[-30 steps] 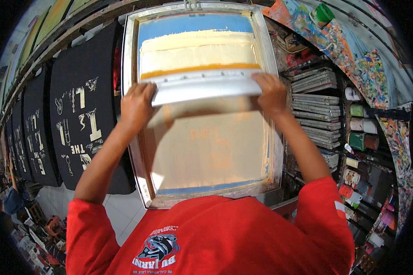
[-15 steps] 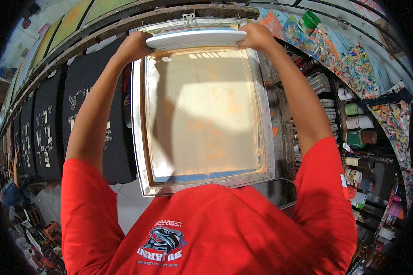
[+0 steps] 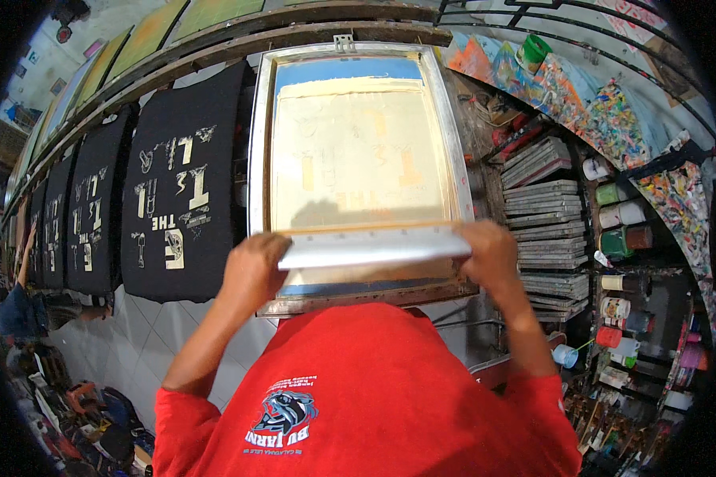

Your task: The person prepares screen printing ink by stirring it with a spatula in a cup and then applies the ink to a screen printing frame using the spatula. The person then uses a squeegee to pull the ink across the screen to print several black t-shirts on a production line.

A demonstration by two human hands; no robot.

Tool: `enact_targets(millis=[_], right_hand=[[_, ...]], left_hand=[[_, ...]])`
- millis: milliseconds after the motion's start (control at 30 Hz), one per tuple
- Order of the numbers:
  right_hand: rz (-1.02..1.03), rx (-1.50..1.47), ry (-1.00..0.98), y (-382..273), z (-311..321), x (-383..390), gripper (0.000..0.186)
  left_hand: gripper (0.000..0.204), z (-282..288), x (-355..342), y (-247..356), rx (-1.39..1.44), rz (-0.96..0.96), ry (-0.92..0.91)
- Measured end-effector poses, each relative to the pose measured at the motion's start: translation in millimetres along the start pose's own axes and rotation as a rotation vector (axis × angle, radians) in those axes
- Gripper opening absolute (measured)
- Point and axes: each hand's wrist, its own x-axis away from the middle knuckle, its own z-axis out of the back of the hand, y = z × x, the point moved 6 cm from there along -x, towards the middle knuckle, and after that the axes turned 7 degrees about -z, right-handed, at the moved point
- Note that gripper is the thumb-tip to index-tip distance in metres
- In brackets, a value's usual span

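A wide squeegee [image 3: 374, 249] with a pale handle spans the near part of a silk-screen frame [image 3: 257, 159]. My left hand [image 3: 254, 273] grips its left end, and my right hand [image 3: 489, 258] is closed round its right end. The squeegee's lower edge meets the mesh [image 3: 350, 151], which carries a film of cream ink and faint orange letter shapes. A blue band [image 3: 350, 70] crosses the mesh at the far end, and a metal hinge clamp [image 3: 343, 43] sits at the far rim. What lies under the screen is hidden.
Black shirts [image 3: 183, 103] with cream prints lie in a row on the left. Stacked frames [image 3: 542, 211] stand at right, near ink tubs [image 3: 624, 215] and a green bucket [image 3: 535, 51]. A wooden rail [image 3: 294, 24] runs behind. Another person's arm [image 3: 25, 254] shows far left.
Both hands have drawn the squeegee from the screen's far end to its near end. Cream ink now coats the mesh behind it, and the far blue band shows.
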Motion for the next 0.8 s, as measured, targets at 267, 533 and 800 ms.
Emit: enact_targets(millis=[267,533,800], right_hand=[[-0.032,0.044,0.096,-14,-45,95,0.037],[-0.078,0.019,0.074,-6,-77,121,0.057],[-0.055,-0.086,0.017,-10,-60,128,0.074]], left_hand=[[0.048,-55,77,29,0.092,-0.053,0.12],[0.056,-78,96,34,0.045,-0.039,0.118],[0.062,-71,101,40,0.132,-0.019,0.126]])
